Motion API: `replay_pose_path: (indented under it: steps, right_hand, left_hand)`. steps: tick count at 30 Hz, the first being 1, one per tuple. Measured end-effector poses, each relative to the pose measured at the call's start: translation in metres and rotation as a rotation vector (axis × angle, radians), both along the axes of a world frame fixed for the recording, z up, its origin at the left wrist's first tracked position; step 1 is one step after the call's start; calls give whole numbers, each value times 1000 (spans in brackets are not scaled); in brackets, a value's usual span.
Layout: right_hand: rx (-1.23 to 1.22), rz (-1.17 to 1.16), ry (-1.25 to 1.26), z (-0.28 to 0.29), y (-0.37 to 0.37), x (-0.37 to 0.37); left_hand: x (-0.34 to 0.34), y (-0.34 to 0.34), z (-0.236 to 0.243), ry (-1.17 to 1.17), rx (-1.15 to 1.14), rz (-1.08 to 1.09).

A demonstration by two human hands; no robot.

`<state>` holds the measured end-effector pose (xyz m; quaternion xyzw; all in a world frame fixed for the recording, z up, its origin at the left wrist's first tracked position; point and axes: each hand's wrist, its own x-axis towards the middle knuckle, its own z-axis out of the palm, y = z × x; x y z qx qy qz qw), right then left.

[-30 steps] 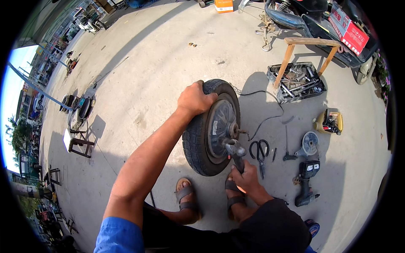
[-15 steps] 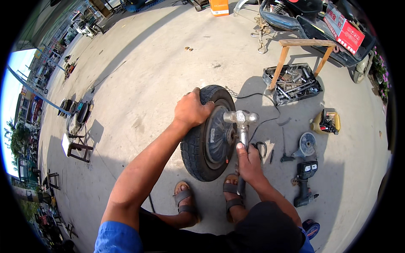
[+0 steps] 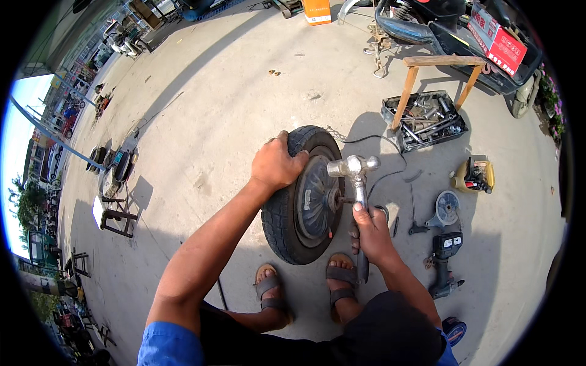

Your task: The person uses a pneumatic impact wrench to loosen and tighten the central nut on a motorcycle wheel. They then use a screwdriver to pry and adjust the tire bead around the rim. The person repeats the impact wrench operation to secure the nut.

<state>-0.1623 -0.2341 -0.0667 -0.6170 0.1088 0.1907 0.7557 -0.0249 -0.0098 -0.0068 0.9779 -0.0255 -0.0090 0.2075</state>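
Observation:
A black-tyred wheel (image 3: 282, 224) with a dark hub stands upright on the ground in front of my feet. My left hand (image 3: 278, 163) grips the top left of its tyre, fingers over the tread and thumb toward the sidewall. In my right hand (image 3: 371, 235) is a ball-peen hammer (image 3: 356, 168), held by its handle. Its shiny metal head is up beside the hub, overlapping it in view; contact cannot be made out. A short axle sticks out of the hub toward my right hand, and a dark cable runs off behind the wheel.
Right of the wheel lie a cordless power tool (image 3: 444, 262), a round metal plate (image 3: 447, 208) and a cut yellow container (image 3: 476, 177). Farther off stands a black toolbox (image 3: 425, 121) under a wooden frame (image 3: 444, 61), near a parked scooter (image 3: 406, 29). A small stool (image 3: 116, 216) is at left.
The hammer and my right hand have shifted slightly right, away from the hub, uncovering more of the axle. My left hand keeps its hold on the tyre.

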Motion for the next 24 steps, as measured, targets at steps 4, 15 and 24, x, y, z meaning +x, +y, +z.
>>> replay_pose_path:
  steps: [4, 15, 24]
  right_hand:
    - [-94, -47, -93, -10, 16, -9]
    - [386, -262, 353, 8, -25, 22]
    - [322, -182, 435, 1, -19, 42]
  left_hand:
    - [1, -11, 1, 27, 43, -10]
    - [-14, -4, 5, -3, 14, -31]
    - [-21, -10, 10, -19, 5, -64]
